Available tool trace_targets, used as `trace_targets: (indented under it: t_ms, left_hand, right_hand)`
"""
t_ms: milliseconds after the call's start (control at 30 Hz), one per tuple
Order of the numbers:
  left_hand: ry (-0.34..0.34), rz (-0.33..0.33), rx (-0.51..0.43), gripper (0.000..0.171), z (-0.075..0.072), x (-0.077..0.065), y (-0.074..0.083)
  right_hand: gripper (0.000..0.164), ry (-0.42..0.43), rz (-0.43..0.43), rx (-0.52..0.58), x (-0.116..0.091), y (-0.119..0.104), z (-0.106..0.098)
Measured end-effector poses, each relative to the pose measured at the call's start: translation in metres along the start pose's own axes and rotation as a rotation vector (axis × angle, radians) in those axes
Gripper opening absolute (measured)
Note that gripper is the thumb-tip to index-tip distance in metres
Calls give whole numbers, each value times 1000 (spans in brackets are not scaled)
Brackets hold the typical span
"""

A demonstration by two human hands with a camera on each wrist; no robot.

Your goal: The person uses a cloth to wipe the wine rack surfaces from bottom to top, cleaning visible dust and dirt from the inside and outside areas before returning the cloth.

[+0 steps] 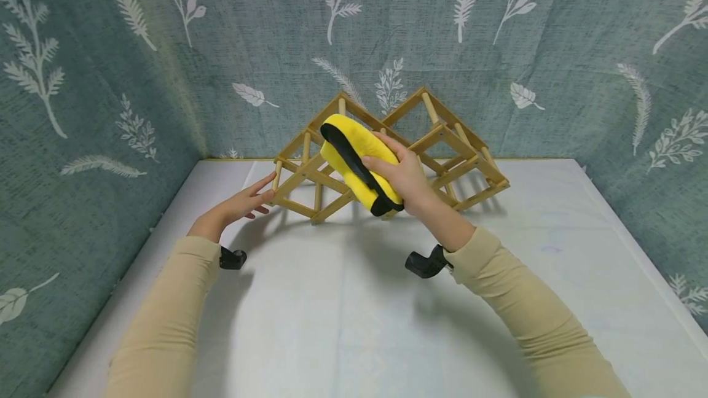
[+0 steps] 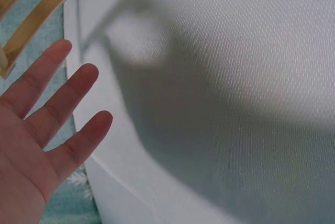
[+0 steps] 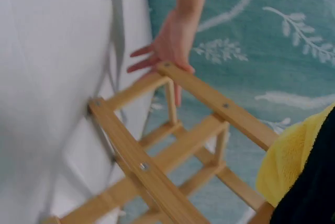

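A wooden lattice rack (image 1: 333, 208) of crossed slats and round dowels, like a folding wine rack, spans the back of the table in two peaks. My right hand (image 1: 408, 177) grips a folded yellow plush cloth (image 1: 359, 167) with black edging, held up in front of the rack's middle. Part of that cloth (image 3: 288, 156) fills the lower right of the right wrist view. At the rack's left end, my left hand (image 1: 238, 204) has its fingers extended, fingertips right at the end dowel. Its spread fingers (image 2: 63, 106) show in the left wrist view, holding nothing.
White cloth covers the table (image 1: 298, 318). Green-blue fabric walls (image 1: 276, 35) with white leaf prints enclose the back and both sides. A black wrist-worn device (image 1: 426, 264) juts out below the right wrist, and another (image 1: 232, 258) by the left.
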State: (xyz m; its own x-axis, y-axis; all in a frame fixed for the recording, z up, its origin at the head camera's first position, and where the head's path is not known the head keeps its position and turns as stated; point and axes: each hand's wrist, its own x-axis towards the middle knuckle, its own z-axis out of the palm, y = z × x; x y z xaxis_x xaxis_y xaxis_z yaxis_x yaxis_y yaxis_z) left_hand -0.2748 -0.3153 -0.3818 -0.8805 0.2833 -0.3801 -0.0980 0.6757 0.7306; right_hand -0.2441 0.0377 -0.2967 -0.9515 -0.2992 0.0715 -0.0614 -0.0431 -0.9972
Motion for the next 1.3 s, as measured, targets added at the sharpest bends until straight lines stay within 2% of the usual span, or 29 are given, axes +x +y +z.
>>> trace_targets:
  t_ms: [100,267,400,633,767,933,1033,1100,1300]
  left_hand:
    - [0,10,-1,70,0,0,-1]
    - [0,18,-1,71,1,0,-1]
    - [-4,17,-3,70,0,-1,0]
    - [-15,13,-19,67,1,1,-1]
    - [-11,5,-14,68,1,2,0]
    - [-1,-13,7,70,2,0,2]
    - [-1,-17,14,70,2,0,3]
    - [-4,-13,15,70,2,0,2]
    - [-4,-6,10,70,2,0,0]
  right_hand:
    - [52,21,-31,5,-2,-12,-9]
    - [51,60,-134,25,-7,-28,-22]
    - [52,32,-121,32,-15,-29,-22]
    - [52,-111,-46,-90,-23,5,7]
    - [52,-172,12,-133,-18,29,27]
    - [51,-220,136,-152,-6,50,46]
    - [51,-184,201,-143,1,57,53]
    - [51,-138,216,-112,4,59,54]
    - [48,-33,136,-6,3,43,44]
